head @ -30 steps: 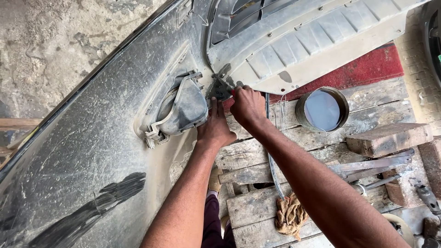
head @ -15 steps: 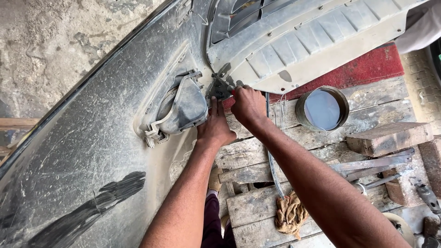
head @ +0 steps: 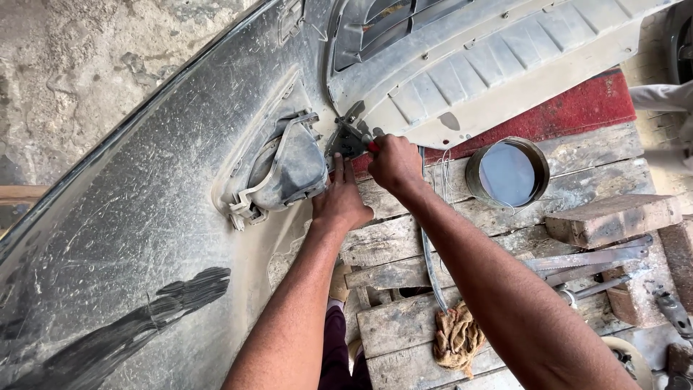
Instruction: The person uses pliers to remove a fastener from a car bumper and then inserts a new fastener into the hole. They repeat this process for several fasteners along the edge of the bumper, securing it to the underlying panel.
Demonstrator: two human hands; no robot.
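Pliers [head: 351, 139] with a red grip sit in the right hand [head: 395, 163], whose fingers are wrapped tight round the handles; the nose bites on a small tab at the edge of the bumper [head: 144, 238], just beyond the knuckles. What exactly the nose pinches is too small to tell. The left hand [head: 339, 204] lies flat just below and beside the right, fingers stretched up toward the same tab and pressed on the bumper's inner skin; it grasps nothing, and seems placed there to steady the panel against the pull of the tool.

Left of both hands, close by, the grey housing [head: 281, 173] juts from the dusty inner face. The bumper lies inside-up across a pallet [head: 404, 238], likely so its back is within reach.

To the right of the grip, a little apart, stands a round tin [head: 507, 172] on the boards. Further off to the right lies a brick [head: 613, 217], with a saw [head: 585, 261] just below it. Beneath the right forearm, well below the grip, a rag [head: 456, 338] rests on a plank, and a thin wire [head: 430, 267] runs up from it toward the hand.
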